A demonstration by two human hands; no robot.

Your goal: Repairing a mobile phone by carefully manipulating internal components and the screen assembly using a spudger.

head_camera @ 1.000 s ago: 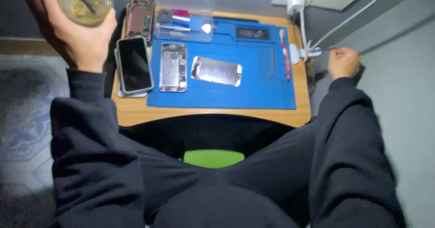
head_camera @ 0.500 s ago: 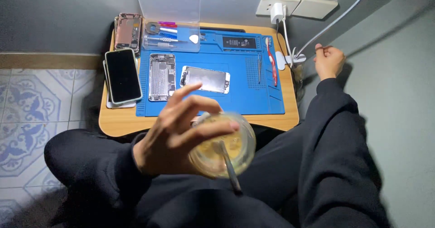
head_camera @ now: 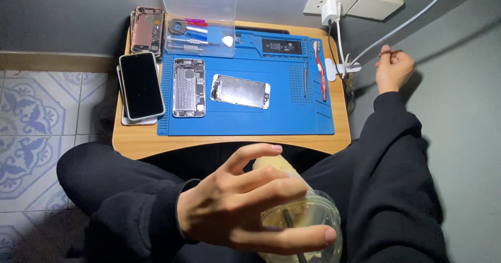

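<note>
My left hand [head_camera: 237, 205] grips a clear plastic cup [head_camera: 302, 226] of pale drink by its lid, fingers spread over the top, low in front of the blue work mat [head_camera: 292, 119]. A dark straw [head_camera: 292, 230] stands in the cup. My right hand [head_camera: 392, 69] is loosely curled at the mat's right, beside the white cable [head_camera: 402, 28]; whether it holds anything I cannot tell. On the mat lie an opened phone body [head_camera: 188, 87] and a detached screen [head_camera: 240, 91]; left of it, a black phone [head_camera: 141, 85].

I saw a dark-screened phone [head_camera: 141, 85] left of the blue mat [head_camera: 292, 118]; a detached silvery screen panel [head_camera: 240, 91] lay on it.
</note>
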